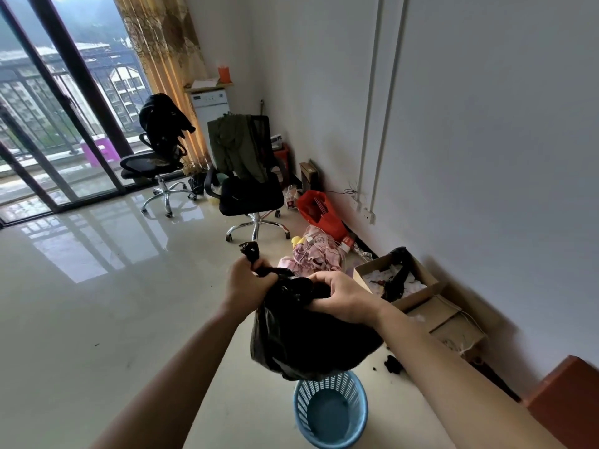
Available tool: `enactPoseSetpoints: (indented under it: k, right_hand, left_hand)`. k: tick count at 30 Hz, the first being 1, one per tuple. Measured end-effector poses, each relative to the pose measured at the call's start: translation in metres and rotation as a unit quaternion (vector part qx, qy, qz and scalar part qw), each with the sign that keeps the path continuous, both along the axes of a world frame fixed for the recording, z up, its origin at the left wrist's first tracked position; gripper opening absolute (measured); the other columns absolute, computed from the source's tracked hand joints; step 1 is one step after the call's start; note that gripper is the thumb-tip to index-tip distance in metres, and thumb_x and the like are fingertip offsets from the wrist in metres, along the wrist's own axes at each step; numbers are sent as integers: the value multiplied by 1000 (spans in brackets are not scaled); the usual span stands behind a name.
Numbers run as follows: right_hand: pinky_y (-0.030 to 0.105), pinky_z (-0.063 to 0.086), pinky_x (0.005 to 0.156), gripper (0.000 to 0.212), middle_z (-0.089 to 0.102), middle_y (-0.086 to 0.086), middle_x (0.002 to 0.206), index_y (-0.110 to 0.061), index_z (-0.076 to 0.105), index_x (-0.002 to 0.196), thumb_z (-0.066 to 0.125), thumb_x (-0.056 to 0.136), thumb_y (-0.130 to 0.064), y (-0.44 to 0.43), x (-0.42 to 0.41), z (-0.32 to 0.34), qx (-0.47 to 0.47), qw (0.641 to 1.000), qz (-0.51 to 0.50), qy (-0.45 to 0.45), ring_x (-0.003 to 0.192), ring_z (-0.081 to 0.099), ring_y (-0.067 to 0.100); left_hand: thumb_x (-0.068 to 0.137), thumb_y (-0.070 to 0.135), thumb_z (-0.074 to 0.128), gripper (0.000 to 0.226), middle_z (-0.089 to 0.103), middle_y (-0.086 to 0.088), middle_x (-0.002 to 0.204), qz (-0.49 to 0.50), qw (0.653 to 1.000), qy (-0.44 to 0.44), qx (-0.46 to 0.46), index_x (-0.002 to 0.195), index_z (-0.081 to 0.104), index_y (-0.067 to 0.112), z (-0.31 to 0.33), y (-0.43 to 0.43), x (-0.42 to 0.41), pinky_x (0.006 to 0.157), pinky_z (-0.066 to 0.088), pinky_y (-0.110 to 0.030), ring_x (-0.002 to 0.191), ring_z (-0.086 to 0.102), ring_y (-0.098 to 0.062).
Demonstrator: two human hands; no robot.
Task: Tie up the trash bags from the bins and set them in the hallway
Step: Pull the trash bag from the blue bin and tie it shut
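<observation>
A full black trash bag hangs in the air above a blue plastic bin, which stands bare of a liner on the floor. My left hand grips a twisted ear of the bag's top, its end sticking up past my fist. My right hand clutches the gathered plastic on the other side of the bag's mouth. The two hands are close together at the bag's neck.
A cardboard box with white scraps and another black bag stands by the right wall. Pink cloth and a red bag lie beyond. Two office chairs stand farther back by the balcony door. Glossy floor spreads left.
</observation>
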State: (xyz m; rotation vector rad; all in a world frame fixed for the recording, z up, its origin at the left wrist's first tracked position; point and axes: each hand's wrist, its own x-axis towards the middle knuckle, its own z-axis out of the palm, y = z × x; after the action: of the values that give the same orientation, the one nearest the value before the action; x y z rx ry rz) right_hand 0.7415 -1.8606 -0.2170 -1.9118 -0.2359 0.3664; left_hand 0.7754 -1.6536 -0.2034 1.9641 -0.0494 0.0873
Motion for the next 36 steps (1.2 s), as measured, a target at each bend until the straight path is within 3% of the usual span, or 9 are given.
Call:
enactPoseSetpoints:
  k: [3, 6, 9, 12, 15, 19, 23, 27, 36]
  right_hand:
    - [38, 56, 94, 37, 74, 4, 105, -14, 67, 114, 79, 80, -20, 2, -3, -2, 32, 999, -15, -18, 100, 70, 16]
    - [40, 56, 92, 34, 74, 4, 102, -14, 69, 111, 81, 79, -19, -6, -2, -1, 38, 998, -38, -34, 99, 70, 18]
    - [41, 56, 94, 34, 74, 9, 103, -10, 69, 112, 80, 80, -13, -11, -5, -3, 74, 995, -56, -22, 101, 70, 24]
    - [38, 56, 93, 36, 75, 7, 103, -10, 70, 111, 82, 78, -16, -14, -7, -4, 96, 992, -77, -25, 100, 71, 22]
    - [26, 56, 85, 32, 76, 1, 98, -13, 72, 108, 82, 78, -15, -14, -10, -4, 90, 992, -78, -42, 94, 71, 13]
    - [25, 56, 86, 29, 73, -9, 98, -19, 76, 105, 83, 77, -22, -8, -13, -8, -11, 987, -71, -147, 93, 69, 5]
    - [25, 56, 89, 37, 74, -7, 104, -18, 74, 112, 83, 77, -23, -12, -13, -9, -4, 994, -46, -99, 98, 69, 4]
    - [23, 57, 83, 38, 75, -6, 100, -16, 71, 116, 81, 80, -21, -20, -14, -4, 53, 998, -16, -1, 94, 71, 7]
    - [14, 53, 74, 19, 71, -6, 86, -15, 78, 89, 87, 72, -12, -7, -10, -13, -28, 976, -105, -187, 82, 69, 7]
  left_hand:
    - [69, 12, 68, 24, 45, 0, 61, 81, 997, 2, -17, 63, 45, 8, -3, -6, -5, 61, 37, -32, 60, 41, -16]
    - [70, 15, 68, 32, 36, 2, 59, 37, 982, 97, -159, 58, 39, 22, -2, -9, -9, 64, 34, -36, 61, 37, -16]
    - [83, 3, 65, 31, 46, -2, 68, -10, 947, 180, -266, 66, 44, 19, 1, -7, -6, 69, 45, -35, 66, 51, -16]
    - [87, 5, 59, 5, 61, -13, 87, -57, 904, 228, -358, 82, 60, 4, 3, -5, -4, 75, 50, -32, 78, 62, -19]
    - [86, 15, 69, 21, 63, -13, 90, -53, 912, 209, -349, 96, 64, -2, 3, -12, -6, 71, 53, -29, 81, 64, -19]
    - [85, 5, 71, 39, 59, -3, 65, 12, 934, 179, -310, 60, 43, 15, 5, -25, -10, 39, 46, -22, 63, 63, -16]
    - [82, -1, 71, 27, 68, -16, 90, 15, 922, 195, -334, 64, 61, 15, 10, -22, -9, 52, 55, -31, 84, 69, -27]
    - [85, -10, 62, 52, 74, -5, 80, -45, 924, 195, -326, 45, 65, 23, 14, -20, -12, 68, 60, -34, 81, 72, -22]
    - [83, -15, 60, 43, 53, -6, 70, 31, 943, 217, -251, 71, 35, 19, -7, -20, -6, 42, 47, -22, 64, 58, -18]
